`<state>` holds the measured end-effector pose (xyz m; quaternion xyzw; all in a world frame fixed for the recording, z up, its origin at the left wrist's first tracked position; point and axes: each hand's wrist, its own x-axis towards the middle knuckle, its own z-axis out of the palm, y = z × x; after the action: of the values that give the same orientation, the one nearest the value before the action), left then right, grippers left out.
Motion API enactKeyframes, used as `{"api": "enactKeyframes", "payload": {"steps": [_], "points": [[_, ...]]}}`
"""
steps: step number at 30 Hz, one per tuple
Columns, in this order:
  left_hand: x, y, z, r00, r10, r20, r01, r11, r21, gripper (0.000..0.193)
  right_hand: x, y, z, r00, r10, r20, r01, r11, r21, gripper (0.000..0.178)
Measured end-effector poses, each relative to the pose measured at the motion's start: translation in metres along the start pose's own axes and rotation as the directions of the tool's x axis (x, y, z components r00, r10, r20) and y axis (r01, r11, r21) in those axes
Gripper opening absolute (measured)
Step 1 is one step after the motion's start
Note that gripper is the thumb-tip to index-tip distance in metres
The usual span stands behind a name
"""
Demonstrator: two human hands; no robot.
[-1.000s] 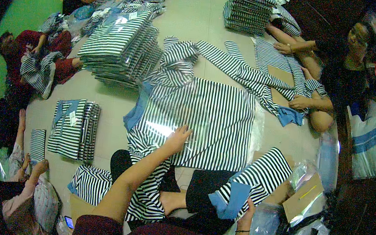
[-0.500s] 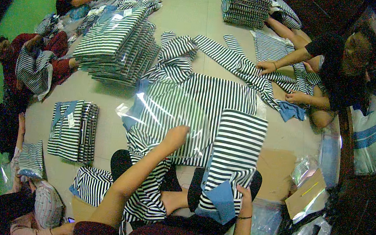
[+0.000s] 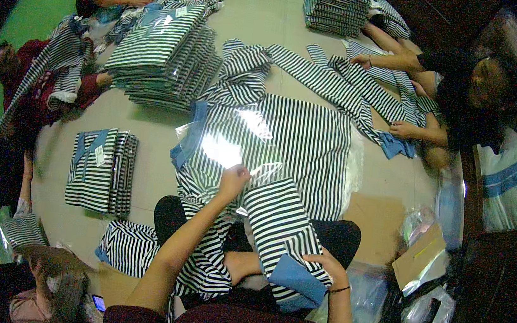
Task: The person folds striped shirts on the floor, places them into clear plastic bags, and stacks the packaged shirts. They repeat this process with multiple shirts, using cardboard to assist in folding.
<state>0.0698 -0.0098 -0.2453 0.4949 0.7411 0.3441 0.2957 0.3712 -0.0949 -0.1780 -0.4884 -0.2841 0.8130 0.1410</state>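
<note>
One striped garment (image 3: 317, 149) lies spread on the floor (image 3: 153, 165) and serves as landmark. Beyond its left side stands a tall stack (image 3: 155, 60) of folded shirts, piled flat, presumably to save room and protect the folds. Across its left part lies a clear bag (image 3: 226, 135), glare on its film. Well left of it sits a short stack (image 3: 94, 175). At its near edge is the folded shirt (image 3: 281, 218), far end angled toward the bag, probably for alignment. The right hand (image 3: 328, 265) grips its blue-trimmed end, likely keeping the fold together; the left hand (image 3: 235, 177), fingers narrowed, pinches the bag's edge, seemingly to steady the film.
</note>
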Motion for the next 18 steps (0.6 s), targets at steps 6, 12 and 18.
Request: {"api": "enactKeyframes", "payload": {"steps": [6, 12, 18], "points": [[-0.014, 0.04, -0.001, 0.964, 0.263, -0.027, -0.262, 0.964, 0.04, 0.01, 0.014, -0.003, 0.004, 0.996, 0.035, 0.079, -0.035, 0.999, 0.0, 0.057], [-0.043, 0.061, -0.009, 0.907, 0.41, 0.096, -0.41, 0.912, -0.017, 0.012, 0.029, -0.021, 0.015, 0.997, -0.066, 0.042, 0.067, 0.997, -0.025, 0.047], [-0.077, 0.099, -0.014, 0.902, 0.409, 0.135, -0.415, 0.91, 0.018, 0.014, 0.047, -0.036, 0.033, 0.959, -0.278, -0.061, 0.272, 0.958, -0.092, 0.047]]}}
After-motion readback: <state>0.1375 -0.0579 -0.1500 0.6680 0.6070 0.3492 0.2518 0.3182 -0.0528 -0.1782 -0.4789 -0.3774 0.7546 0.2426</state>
